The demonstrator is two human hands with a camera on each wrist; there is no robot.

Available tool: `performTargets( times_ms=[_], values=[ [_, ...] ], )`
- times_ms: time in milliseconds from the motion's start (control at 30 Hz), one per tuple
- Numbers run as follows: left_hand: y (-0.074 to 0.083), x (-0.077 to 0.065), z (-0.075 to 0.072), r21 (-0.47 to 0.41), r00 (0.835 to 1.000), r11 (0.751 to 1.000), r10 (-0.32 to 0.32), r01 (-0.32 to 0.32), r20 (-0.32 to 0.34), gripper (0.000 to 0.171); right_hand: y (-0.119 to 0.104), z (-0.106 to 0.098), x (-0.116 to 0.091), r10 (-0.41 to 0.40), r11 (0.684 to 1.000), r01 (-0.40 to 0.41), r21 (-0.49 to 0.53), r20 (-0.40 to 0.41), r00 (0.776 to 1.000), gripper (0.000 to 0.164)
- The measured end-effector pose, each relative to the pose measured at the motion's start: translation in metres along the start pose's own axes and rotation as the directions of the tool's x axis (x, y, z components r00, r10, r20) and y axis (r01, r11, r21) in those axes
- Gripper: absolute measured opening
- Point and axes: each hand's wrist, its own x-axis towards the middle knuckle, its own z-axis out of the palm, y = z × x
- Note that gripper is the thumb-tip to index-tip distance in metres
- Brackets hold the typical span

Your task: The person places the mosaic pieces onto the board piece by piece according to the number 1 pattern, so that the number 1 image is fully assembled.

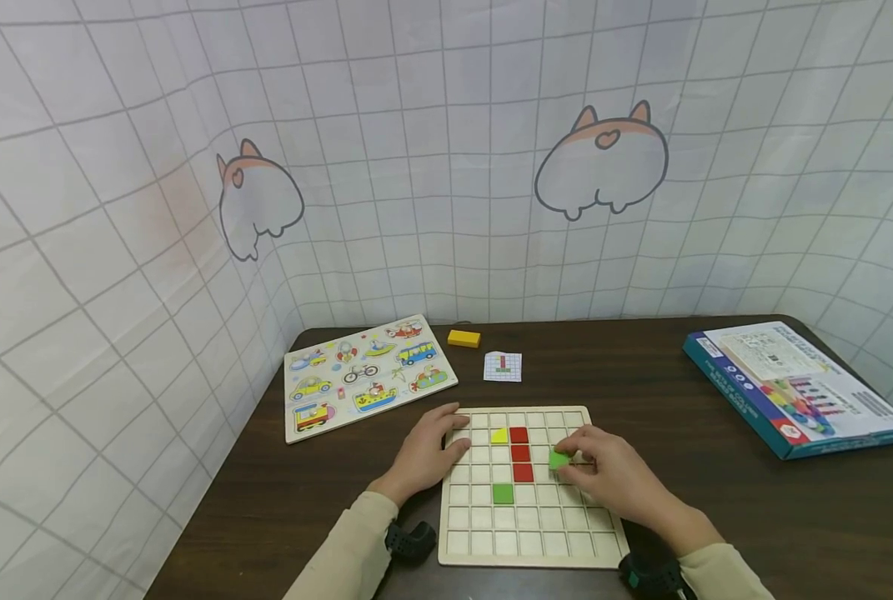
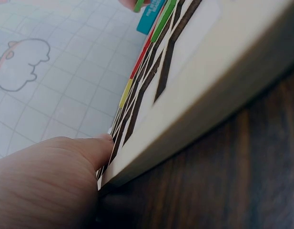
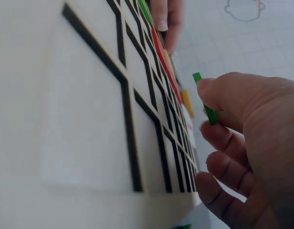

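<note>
A wooden grid board [image 1: 530, 560] lies on the table in front of me. Three red squares [image 1: 520, 453] form a column on it, with a yellow piece [image 1: 499, 437] left of the top one and a green square [image 1: 503, 494] lower left. My right hand [image 1: 617, 477] pinches a second green square [image 1: 559, 459] between thumb and finger; the right wrist view shows this tile [image 3: 204, 98] edge-on, raised off the board. At the board's upper left edge rests my left hand [image 1: 425, 454], thumb and fingers extended onto it and no piece held.
Behind the board lie a small grid card [image 1: 502, 367] with a coloured pattern and a yellow block [image 1: 464, 338]. A picture puzzle board [image 1: 362, 408] with vehicles lies at the back left. A teal-edged box [image 1: 799, 392] lies on the right side of the dark table [image 1: 611, 367].
</note>
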Motion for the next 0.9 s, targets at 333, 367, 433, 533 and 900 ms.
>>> performTargets(
  times_ms=[333,367,433,533,900],
  values=[
    [0.000,0.001,0.000,0.004,1.000,1.000,-0.010,0.010,0.008,0.037,-0.005,0.011,0.001,-0.054,0.998,0.054,0.023,0.033,0.998,0.018],
    [0.000,0.001,0.000,0.005,1.000,1.000,-0.009,0.009,0.007,0.037,-0.006,0.012,0.001,-0.060,0.998,0.059,0.022,0.038,0.998,0.018],
    [0.000,0.000,0.000,0.003,1.000,1.000,-0.004,0.004,0.004,0.037,-0.006,0.013,0.001,-0.068,0.998,0.067,0.017,0.048,0.997,0.019],
    [0.000,0.000,0.000,-0.001,1.000,1.000,-0.001,0.001,0.004,0.037,-0.008,0.014,0.001,-0.067,0.998,0.067,0.009,0.058,0.996,0.019],
    [-0.002,0.000,0.000,-0.010,1.000,1.000,0.021,-0.021,0.000,0.037,-0.015,0.018,-0.002,-0.145,0.989,0.144,0.024,0.023,0.989,0.016]
  ],
)
